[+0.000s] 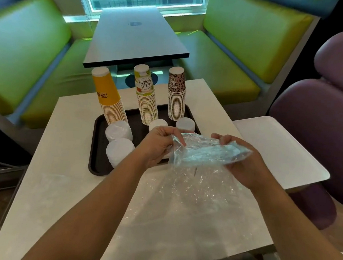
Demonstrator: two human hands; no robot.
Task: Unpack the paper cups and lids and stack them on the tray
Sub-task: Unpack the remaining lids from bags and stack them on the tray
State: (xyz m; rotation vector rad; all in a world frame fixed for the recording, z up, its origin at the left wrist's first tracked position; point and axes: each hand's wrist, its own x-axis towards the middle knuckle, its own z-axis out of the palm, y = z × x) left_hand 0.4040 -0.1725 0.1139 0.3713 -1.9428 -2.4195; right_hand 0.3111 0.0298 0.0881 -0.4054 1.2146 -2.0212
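Both hands closed on the clear plastic bag [195, 173]: left hand [161, 143] pinches its bunched top edge, right hand [240, 162] grips the crumpled far end in a fist. Bag held up over the near-right corner of the tray [96, 144], lower part drapes down onto the tabletop [58, 182]. Can't tell whether anything is inside it.

Tray is dark, sits on the pale tabletop. On it, three upside-down cup stacks along the far edge:
- yellow cup stack [109, 97], left, leaning left; label partly readable, starts "HEY"
- fruit-print cup stack [146, 94], middle, reads "HELLO SUMMER" inverted
- leopard-print cup stack [177, 93], right, text too small to read

White lid stacks in front of them: two at left [119, 130] [119, 152], touching; one mid [157, 124] and one right [185, 123], just behind the hands.

Second white tabletop [278, 151] adjoins on the right, dark one [133, 37] beyond.
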